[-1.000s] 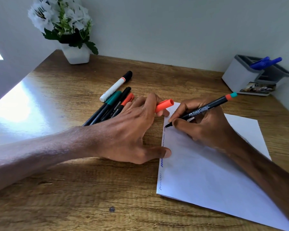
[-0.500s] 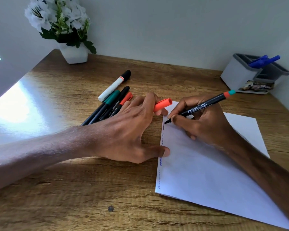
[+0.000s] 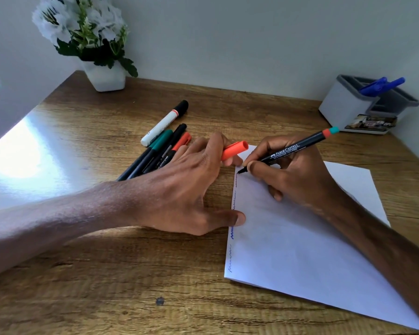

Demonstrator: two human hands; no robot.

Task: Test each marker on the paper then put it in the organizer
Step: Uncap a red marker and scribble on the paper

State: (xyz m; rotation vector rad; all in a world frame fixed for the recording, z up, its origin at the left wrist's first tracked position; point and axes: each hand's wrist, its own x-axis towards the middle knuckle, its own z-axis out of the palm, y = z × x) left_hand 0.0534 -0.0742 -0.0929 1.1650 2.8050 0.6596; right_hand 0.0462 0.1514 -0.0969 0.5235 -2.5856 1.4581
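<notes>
1. Nearest, a brown wooden desk (image 3: 107,286) carries a white sheet of paper (image 3: 300,257), lying flat and skewed. Blue wavy test lines (image 3: 230,256) run along its left edge.
2. The left hand (image 3: 186,189) lies palm down beside the sheet. Its thumb tip presses on the paper's left edge, and its fingers (image 3: 211,153) reach forward and pinch an orange marker cap (image 3: 235,150).
3. The right hand (image 3: 298,180) rests on the paper and grips a black fine-tip marker (image 3: 293,149) in a writing hold, close to the nib. The nib (image 3: 240,170) touches the sheet near its far left corner. The orange-and-teal tail end points toward the organizer.
4. Handling, as judged:
   - The marker looks light and rigid, with a smooth plastic barrel. Hold it low for writing and at mid-barrel for recapping and carrying.
   - The nib is probably soft, so apply light pressure.
   - The cap is small and could slip or roll away.
   - The thin paper may slide on the glossy desk, so keep it pinned.
5. Beyond the left hand lies a cluster of capped markers (image 3: 160,153) with teal, black and orange caps. A white marker with a black cap (image 3: 163,123) lies just beside them.
6. At far right a grey-and-white organizer (image 3: 344,105) stands by the wall, well apart from the paper, and holds blue pens (image 3: 380,83). At far left stands a white pot of white flowers (image 3: 104,76).
</notes>
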